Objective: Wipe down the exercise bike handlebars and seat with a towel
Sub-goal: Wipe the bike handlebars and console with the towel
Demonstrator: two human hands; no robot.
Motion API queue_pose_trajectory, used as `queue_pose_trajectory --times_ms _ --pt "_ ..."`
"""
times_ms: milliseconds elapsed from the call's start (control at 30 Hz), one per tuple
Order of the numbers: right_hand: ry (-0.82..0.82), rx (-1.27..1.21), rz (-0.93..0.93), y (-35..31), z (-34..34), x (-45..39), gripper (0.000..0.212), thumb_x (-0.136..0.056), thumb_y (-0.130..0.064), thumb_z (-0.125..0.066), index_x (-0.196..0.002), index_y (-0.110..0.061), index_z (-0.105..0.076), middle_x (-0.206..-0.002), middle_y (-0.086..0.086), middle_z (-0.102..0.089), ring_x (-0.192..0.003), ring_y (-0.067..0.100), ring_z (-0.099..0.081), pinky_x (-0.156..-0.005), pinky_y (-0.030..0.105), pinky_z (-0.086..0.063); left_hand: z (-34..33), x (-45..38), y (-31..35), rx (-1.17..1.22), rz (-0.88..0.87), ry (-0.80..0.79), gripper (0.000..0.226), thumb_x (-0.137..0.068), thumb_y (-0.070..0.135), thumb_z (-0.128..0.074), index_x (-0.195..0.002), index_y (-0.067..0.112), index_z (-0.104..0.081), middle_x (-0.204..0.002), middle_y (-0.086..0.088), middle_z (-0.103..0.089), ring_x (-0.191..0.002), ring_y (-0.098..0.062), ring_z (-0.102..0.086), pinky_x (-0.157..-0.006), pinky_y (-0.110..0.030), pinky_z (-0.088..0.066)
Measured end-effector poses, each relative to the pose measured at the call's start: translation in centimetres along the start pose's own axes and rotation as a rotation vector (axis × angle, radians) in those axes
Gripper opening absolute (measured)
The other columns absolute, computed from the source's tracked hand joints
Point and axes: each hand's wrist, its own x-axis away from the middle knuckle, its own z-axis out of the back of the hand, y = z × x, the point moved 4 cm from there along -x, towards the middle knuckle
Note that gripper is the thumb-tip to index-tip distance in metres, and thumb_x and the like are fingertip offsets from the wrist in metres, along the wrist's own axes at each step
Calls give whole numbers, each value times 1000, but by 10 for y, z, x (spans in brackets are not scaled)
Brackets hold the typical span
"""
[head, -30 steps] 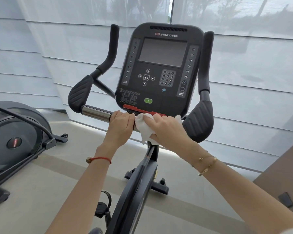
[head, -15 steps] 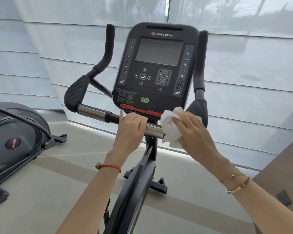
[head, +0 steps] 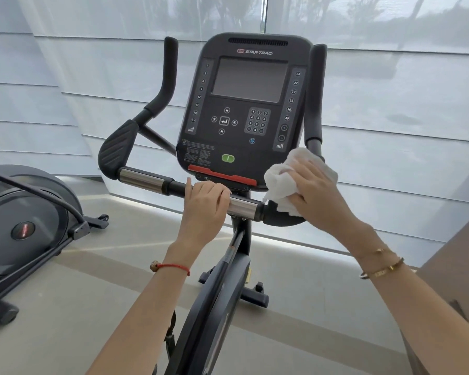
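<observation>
A black exercise bike stands in front of me with its console (head: 248, 109) at the centre. Its handlebar (head: 144, 180) runs across below the console, with chrome sections and padded black elbow rests. My left hand (head: 205, 204) grips the middle of the bar. My right hand (head: 316, 193) holds a crumpled white towel (head: 280, 182) and presses it onto the right elbow rest, which it mostly hides. The right upright grip (head: 317, 96) rises behind the towel. The seat is out of view.
Another dark exercise machine (head: 25, 226) stands at the left on the grey floor. Translucent window blinds (head: 390, 117) fill the background. The bike's frame (head: 217, 293) and base foot run down between my arms. A brown surface (head: 460, 266) sits at the right edge.
My right hand has slid the towel rightward along the bar from the centre onto the right elbow rest. My left hand shifted slightly right and kept its grip on the bar.
</observation>
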Motion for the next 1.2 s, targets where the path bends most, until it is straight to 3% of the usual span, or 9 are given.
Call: queue_pose_trajectory --times_ms 133,267,400,500,667,767,900,1100,1200 --pt "41 -55 40 -5 4 25 44 -98 -32 -39 -136 -14 -53 -146 1 -46 -139 23 -35 -114 34 -29 -1 1 -1 12 1 30 42 -95 39 -20 -94 23 -58 -94 7 -59 -99 -15 -49 -119 -43 -8" --pt "33 -69 31 7 15 20 49 -94 -33 -36 -136 -10 -49 -144 3 -47 -138 21 -30 -110 32 -28 -2 0 1 48 29 41 44 -94 42 -21 -93 22 -60 -94 8 -60 -99 -13 -51 -119 -41 -12" --pt "-17 -141 -112 40 17 -19 56 -88 -35 -30 -133 -8 -51 -137 8 -48 -133 28 -39 -104 42 -42 -1 0 2 51 24 61 43 -93 40 -22 -91 21 -61 -91 8 -61 -96 -12 -52 -118 -42 -17" --pt "-51 -149 -163 52 10 -37 48 -90 -26 -39 -129 -2 -54 -134 14 -51 -133 30 -37 -106 46 -37 -2 -1 3 41 27 58 42 -93 40 -23 -91 21 -60 -90 8 -60 -95 -12 -51 -118 -43 -18" --pt "12 -201 8 18 10 1 39 -92 -25 -45 -124 -8 -61 -129 5 -58 -128 24 -43 -108 42 -34 -3 -1 2 30 31 40 43 -93 41 -20 -91 21 -59 -90 9 -58 -96 -13 -50 -117 -42 -17" --pt "28 -242 101 -5 10 39 37 -96 -17 -50 -132 -14 -56 -143 -1 -49 -141 14 -33 -116 32 -29 -2 -2 2 27 27 28 42 -93 40 -22 -92 21 -59 -91 8 -58 -95 -12 -49 -117 -44 -19" --pt "57 -165 111 -3 11 50 43 -100 -30 -37 -138 -14 -50 -150 -1 -42 -146 15 -25 -110 32 -32 -2 -3 2 35 22 31 44 -93 41 -22 -92 20 -62 -90 10 -57 -91 -8 -46 -115 -46 -23" --pt "33 -198 -18 37 13 -7 52 -88 -27 -31 -131 -8 -53 -139 9 -48 -137 26 -37 -105 37 -39 -1 -3 2 41 24 49 42 -93 39 -24 -91 20 -62 -89 12 -55 -90 -8 -45 -115 -45 -24" --pt "20 -219 -147 55 13 -32 37 -94 -21 -42 -124 -7 -57 -134 9 -48 -129 27 -43 -96 37 -43 -1 -3 2 50 30 51 37 -94 36 -27 -88 21 -60 -86 10 -57 -89 -11 -47 -115 -44 -23"
